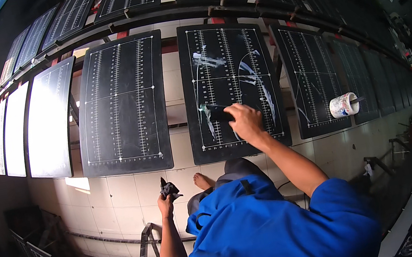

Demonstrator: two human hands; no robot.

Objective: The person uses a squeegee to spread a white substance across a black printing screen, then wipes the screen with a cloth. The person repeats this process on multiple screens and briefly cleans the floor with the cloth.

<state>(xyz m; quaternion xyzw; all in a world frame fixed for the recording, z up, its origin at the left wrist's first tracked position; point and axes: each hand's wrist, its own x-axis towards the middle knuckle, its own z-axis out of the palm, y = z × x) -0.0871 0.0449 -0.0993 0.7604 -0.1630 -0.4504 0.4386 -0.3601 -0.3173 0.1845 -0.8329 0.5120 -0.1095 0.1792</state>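
Note:
A black platen board (201, 36) with white ruled scales and a grid lies in front of me, with whitish wet smears (208, 60) streaked across it. On its lower half my right hand (245, 121) grips a dark, flat scraper-like tool (221, 112), fingers closed over it. The tool's left edge looks greenish and rests on or just above a smear; its exact kind is not clear. Down at the left, away from the board, my left hand (165, 205) is closed around a crumpled black cloth (170, 190).
Matching boards stand at either side, one at left (116, 78) and one at right (310, 67). A white, paint-stained tub (343, 105) with a handle sits on the right boards' edge. Beyond a dark metal rail (170, 13) runs another row. Below is a tiled floor (119, 197).

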